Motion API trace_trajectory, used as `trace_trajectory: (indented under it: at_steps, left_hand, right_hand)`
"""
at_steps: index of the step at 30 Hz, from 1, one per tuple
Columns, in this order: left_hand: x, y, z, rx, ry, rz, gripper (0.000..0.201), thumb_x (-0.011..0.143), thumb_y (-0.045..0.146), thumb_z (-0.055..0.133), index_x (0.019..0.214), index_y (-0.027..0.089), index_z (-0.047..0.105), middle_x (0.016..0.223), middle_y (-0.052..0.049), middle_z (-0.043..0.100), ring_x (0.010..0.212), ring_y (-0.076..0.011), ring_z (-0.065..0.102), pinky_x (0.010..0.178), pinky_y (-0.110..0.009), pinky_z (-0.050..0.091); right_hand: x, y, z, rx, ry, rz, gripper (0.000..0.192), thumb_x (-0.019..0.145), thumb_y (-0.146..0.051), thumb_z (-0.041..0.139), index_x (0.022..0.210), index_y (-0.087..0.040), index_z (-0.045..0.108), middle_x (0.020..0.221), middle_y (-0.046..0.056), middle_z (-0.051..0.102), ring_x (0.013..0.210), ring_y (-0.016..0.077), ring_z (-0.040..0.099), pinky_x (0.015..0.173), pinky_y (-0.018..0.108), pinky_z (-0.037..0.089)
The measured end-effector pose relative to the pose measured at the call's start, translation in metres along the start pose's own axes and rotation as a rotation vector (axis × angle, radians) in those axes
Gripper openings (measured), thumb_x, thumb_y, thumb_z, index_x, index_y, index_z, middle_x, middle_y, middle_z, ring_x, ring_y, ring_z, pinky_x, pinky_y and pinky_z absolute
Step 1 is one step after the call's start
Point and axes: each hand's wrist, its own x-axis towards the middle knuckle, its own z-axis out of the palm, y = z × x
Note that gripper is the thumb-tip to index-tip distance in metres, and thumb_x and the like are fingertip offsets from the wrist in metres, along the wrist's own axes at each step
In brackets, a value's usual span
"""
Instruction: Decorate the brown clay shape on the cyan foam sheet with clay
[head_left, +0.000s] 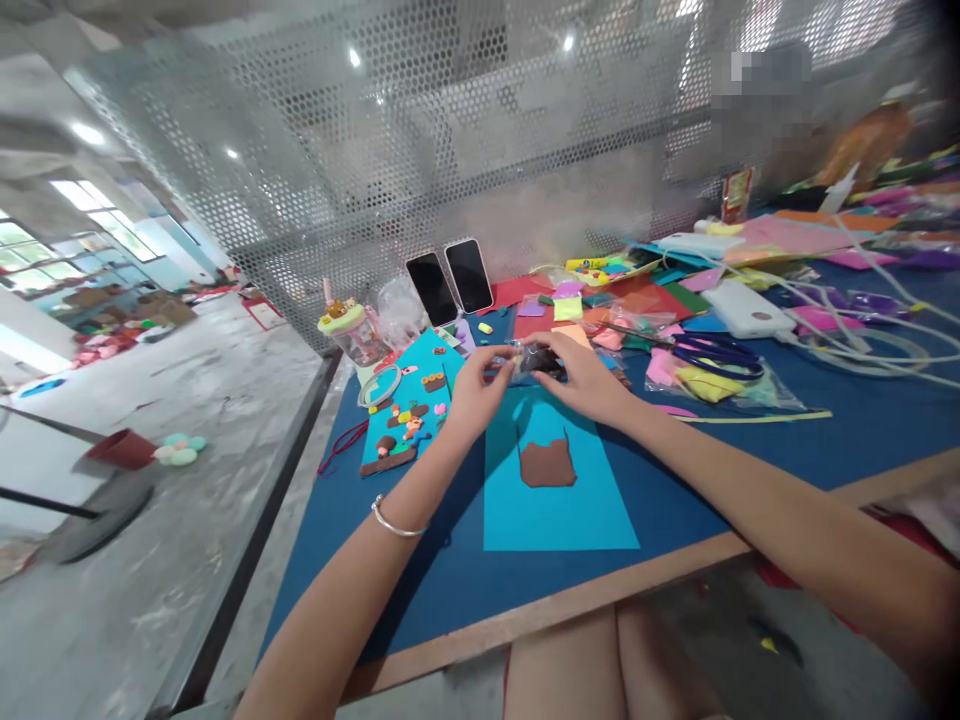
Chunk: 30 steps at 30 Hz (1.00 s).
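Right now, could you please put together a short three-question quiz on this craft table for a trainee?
1. True or false: both hands hold the small clear bag of dark clay above the blue sheet.
2. Which wrist wears the silver bangle? A) left B) right C) neither
3. Fill in: the flat shape lying on the blue sheet is coloured ____.

Key:
1. True: the left hand and right hand pinch it between their fingers.
2. A
3. Brown
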Motion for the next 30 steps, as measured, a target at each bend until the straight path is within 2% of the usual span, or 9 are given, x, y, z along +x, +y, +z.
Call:
trace_trajectory:
  at_steps: [4,7,8,11,12,18,23,27,30]
  left_hand:
    - [-0.004,0.007,0.002,0.019,0.028,0.021,0.018,0.085,0.017,0.045,0.088,0.018,0.063,0.101,-0.007,0.061,0.099,-0.0192,0.059,0.079,-0.031,0.052]
    - [-0.028,0.015,0.001,0.073,0.076,0.037,0.030,0.077,0.007,0.040,0.097,0.019,0.059,0.106,-0.007,0.060,0.109,-0.0216,0.053,0.096,-0.041,0.044]
    - [-0.038,0.018,0.001,0.119,0.018,0.088,0.034,0.074,0.004,0.040,0.100,0.019,0.056,0.105,-0.006,0.062,0.108,-0.0212,0.054,0.096,-0.040,0.044]
    - [-0.065,0.025,-0.001,0.278,-0.325,0.304,0.040,0.073,0.005,0.042,0.108,0.020,0.052,0.110,-0.005,0.064,0.116,-0.0207,0.053,0.102,-0.041,0.039]
    - [-0.072,0.027,-0.002,0.313,-0.379,0.350,0.039,0.074,0.006,0.043,0.110,0.019,0.051,0.111,-0.006,0.064,0.119,-0.0212,0.052,0.106,-0.042,0.036]
    - [-0.082,0.031,-0.002,0.394,-0.459,0.472,0.039,0.078,0.010,0.041,0.117,0.017,0.045,0.120,-0.009,0.062,0.124,-0.0223,0.049,0.113,-0.045,0.027]
    - [-0.082,0.033,0.002,0.313,-0.487,0.398,0.038,0.073,0.011,0.044,0.111,0.016,0.047,0.110,-0.009,0.064,0.109,-0.0224,0.056,0.106,-0.043,0.038]
    - [-0.084,0.033,0.003,0.208,-0.451,0.301,0.031,0.071,0.011,0.044,0.101,0.019,0.046,0.097,-0.006,0.064,0.097,-0.0204,0.060,0.106,-0.043,0.039]
    - [-0.085,0.032,0.002,0.177,-0.391,0.276,0.037,0.072,0.010,0.044,0.107,0.021,0.043,0.106,-0.006,0.065,0.106,-0.0203,0.059,0.107,-0.044,0.039]
  right_hand:
    - [0.000,0.001,0.000,0.041,0.028,0.037,0.034,0.079,-0.015,0.051,0.113,-0.021,0.051,0.114,0.011,0.062,0.104,0.0252,0.060,0.088,0.042,0.049]
    - [-0.002,0.009,0.001,0.034,0.071,0.065,0.033,0.079,-0.016,0.052,0.112,-0.021,0.052,0.113,0.011,0.063,0.104,0.0253,0.059,0.090,0.043,0.048]
    - [-0.002,0.012,0.002,0.032,0.090,0.082,0.033,0.079,-0.016,0.052,0.112,-0.020,0.052,0.113,0.012,0.063,0.104,0.0253,0.059,0.090,0.043,0.048]
    - [-0.005,0.017,0.007,0.025,0.089,0.126,0.033,0.078,-0.016,0.052,0.112,-0.020,0.052,0.114,0.012,0.063,0.105,0.0253,0.060,0.091,0.043,0.047]
    - [-0.005,0.018,0.009,0.020,0.074,0.130,0.033,0.079,-0.016,0.052,0.112,-0.020,0.052,0.115,0.012,0.063,0.105,0.0252,0.059,0.092,0.043,0.047]
    - [-0.009,0.017,0.021,-0.007,0.031,0.110,0.033,0.079,-0.014,0.051,0.112,-0.018,0.052,0.115,0.013,0.062,0.108,0.0251,0.058,0.094,0.042,0.045]
    - [-0.015,0.022,0.026,-0.068,-0.127,0.107,0.038,0.081,-0.012,0.047,0.118,-0.020,0.050,0.119,0.013,0.059,0.109,0.0267,0.057,0.094,0.044,0.045]
    - [-0.017,0.025,0.027,-0.091,-0.155,0.090,0.039,0.082,-0.012,0.047,0.120,-0.018,0.050,0.120,0.014,0.058,0.111,0.0275,0.055,0.095,0.044,0.044]
    - [-0.017,0.026,0.027,-0.096,-0.158,0.096,0.041,0.081,-0.013,0.047,0.121,-0.019,0.050,0.121,0.014,0.057,0.111,0.0281,0.055,0.095,0.046,0.044]
